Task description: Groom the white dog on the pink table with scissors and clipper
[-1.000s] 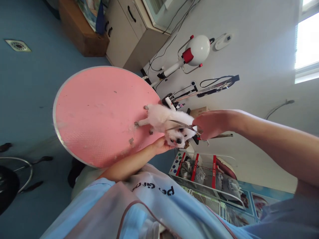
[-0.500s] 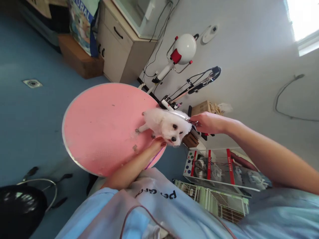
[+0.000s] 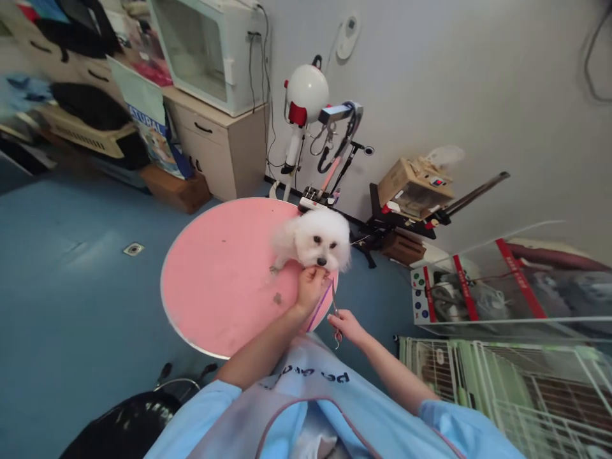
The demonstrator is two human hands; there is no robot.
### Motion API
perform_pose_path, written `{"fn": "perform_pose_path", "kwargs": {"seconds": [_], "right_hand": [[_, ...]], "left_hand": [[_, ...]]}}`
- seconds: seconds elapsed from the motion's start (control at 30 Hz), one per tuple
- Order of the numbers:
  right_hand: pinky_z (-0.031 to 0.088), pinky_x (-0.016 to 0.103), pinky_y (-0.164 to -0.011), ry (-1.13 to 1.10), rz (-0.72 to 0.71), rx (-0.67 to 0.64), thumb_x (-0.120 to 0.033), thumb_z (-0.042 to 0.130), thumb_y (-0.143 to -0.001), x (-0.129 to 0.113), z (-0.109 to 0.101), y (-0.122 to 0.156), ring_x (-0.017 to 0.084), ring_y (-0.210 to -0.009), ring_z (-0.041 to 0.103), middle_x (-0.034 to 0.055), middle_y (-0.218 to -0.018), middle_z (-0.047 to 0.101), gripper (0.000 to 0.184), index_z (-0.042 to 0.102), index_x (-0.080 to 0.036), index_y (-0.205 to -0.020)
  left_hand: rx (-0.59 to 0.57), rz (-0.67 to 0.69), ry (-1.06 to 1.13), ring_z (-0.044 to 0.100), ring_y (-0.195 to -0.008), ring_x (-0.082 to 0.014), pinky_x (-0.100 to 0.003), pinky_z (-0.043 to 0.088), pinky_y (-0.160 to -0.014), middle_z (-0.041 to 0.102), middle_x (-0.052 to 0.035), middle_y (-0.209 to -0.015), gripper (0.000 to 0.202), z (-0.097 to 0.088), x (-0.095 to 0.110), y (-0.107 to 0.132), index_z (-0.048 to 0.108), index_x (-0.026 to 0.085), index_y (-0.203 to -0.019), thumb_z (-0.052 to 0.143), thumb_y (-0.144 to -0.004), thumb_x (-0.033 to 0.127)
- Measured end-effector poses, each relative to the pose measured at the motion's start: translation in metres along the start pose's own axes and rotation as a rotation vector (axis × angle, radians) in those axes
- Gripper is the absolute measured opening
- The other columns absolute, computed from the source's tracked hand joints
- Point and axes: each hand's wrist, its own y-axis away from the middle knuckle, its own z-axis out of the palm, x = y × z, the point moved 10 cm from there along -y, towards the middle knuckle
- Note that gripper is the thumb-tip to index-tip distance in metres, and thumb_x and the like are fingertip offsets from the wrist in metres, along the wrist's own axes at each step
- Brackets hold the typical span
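The small white dog (image 3: 313, 242) stands at the far right edge of the round pink table (image 3: 215, 280), facing me. My left hand (image 3: 310, 285) is up under its chin, fingers pinched together on the fur there. My right hand (image 3: 347, 325) sits lower, just off the table's edge, fingers closed around the scissors (image 3: 335, 312), whose blades point up toward the dog. Behind the dog, close to the table, I see a white dryer on a stand (image 3: 303, 95) and a black rack with a cardboard box (image 3: 411, 185). To the right stand a wire cage (image 3: 502, 389) and a clear shelf (image 3: 482, 287); a cabinet (image 3: 224, 146) lines the wall on the left.
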Motion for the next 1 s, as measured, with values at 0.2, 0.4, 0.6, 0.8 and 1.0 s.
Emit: {"fn": "perform_pose_path", "kwargs": {"seconds": [0.2,0.4,0.6,0.8,1.0], "right_hand": [[0.042,0.030,-0.060,-0.087,-0.060,0.076,-0.021,0.040,-0.086,-0.005,-0.023,-0.004,0.018,-0.063,0.055,0.0019,-0.056,0.047,0.030,0.038,-0.020,-0.056],[0.041,0.030,-0.060,0.043,-0.087,-0.088,-0.025,0.050,-0.084,-0.028,-0.042,-0.015,0.015,-0.054,0.050,0.0029,-0.053,0.052,0.030,0.048,-0.017,-0.055],[0.047,0.026,-0.062,-0.039,-0.139,-0.277,-0.023,0.047,-0.085,-0.039,-0.049,-0.017,0.014,-0.060,0.059,0.0029,-0.064,0.061,0.014,0.051,-0.015,-0.074],[0.045,0.021,-0.062,-0.365,-0.285,-0.339,-0.010,0.063,-0.064,-0.062,-0.075,-0.005,0.011,-0.066,0.057,-0.0016,-0.074,0.063,0.028,0.053,-0.016,-0.089],[0.037,0.020,-0.057,-0.311,-0.413,-0.086,-0.006,0.054,-0.068,-0.084,-0.121,-0.008,0.008,-0.062,0.047,-0.0042,-0.066,0.055,0.011,0.055,-0.015,-0.074]], "left_hand": [[-0.016,-0.066,0.049,0.038,-0.046,-0.0072,-0.021,0.027,-0.047,0.047,0.0030,-0.051,0.021,0.009,-0.005,0.003,0.049,0.017,-0.058,0.055,-0.070,0.033],[-0.010,-0.019,-0.114,0.043,-0.049,-0.0084,-0.022,0.031,-0.050,0.049,0.0027,-0.052,0.024,0.002,-0.006,-0.004,0.054,0.015,-0.060,0.057,-0.071,0.036],[-0.024,0.071,-0.270,0.043,-0.047,-0.0095,-0.023,0.032,-0.050,0.048,0.0019,-0.048,0.027,0.003,0.010,-0.003,0.049,0.016,-0.051,0.052,-0.074,0.030],[-0.042,0.144,-0.412,0.044,-0.050,-0.0104,-0.024,0.030,-0.051,0.050,0.0014,-0.051,0.026,0.001,0.026,-0.001,0.054,0.015,-0.054,0.050,-0.076,0.027],[-0.051,0.208,-0.521,0.045,-0.053,-0.0109,-0.023,0.030,-0.053,0.050,0.0010,-0.050,0.027,-0.004,0.047,-0.001,0.049,0.015,-0.050,0.048,-0.076,0.022]]}}
